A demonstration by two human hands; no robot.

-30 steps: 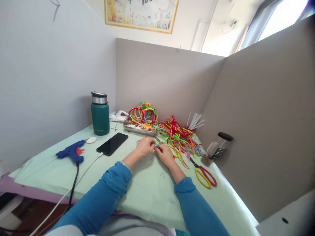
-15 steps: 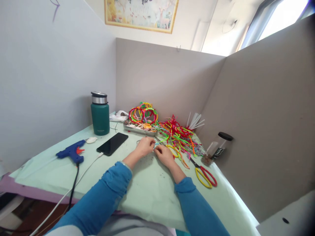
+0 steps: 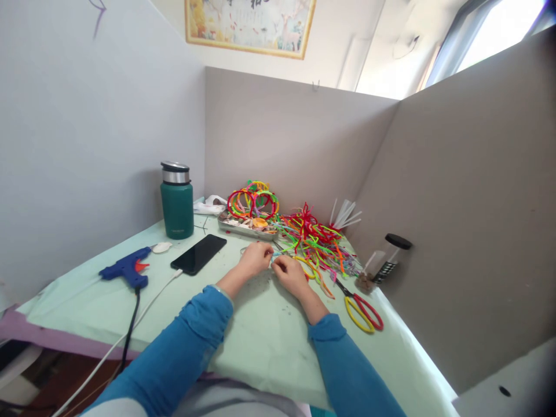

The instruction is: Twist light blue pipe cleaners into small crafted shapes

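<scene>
Where the green tabletop carries fuzzy stems, the left hand and right hand nearly meet before them. Between their bunched fingers, equally near both, is a light-blue piece; its long axis and any clamping I cannot tell.

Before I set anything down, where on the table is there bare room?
Between the left sleeve and right sleeve, specks aside; also between the left sleeve and phone. Crowded: the far side, around the metal tray and fuzzy colourful strands.
</scene>
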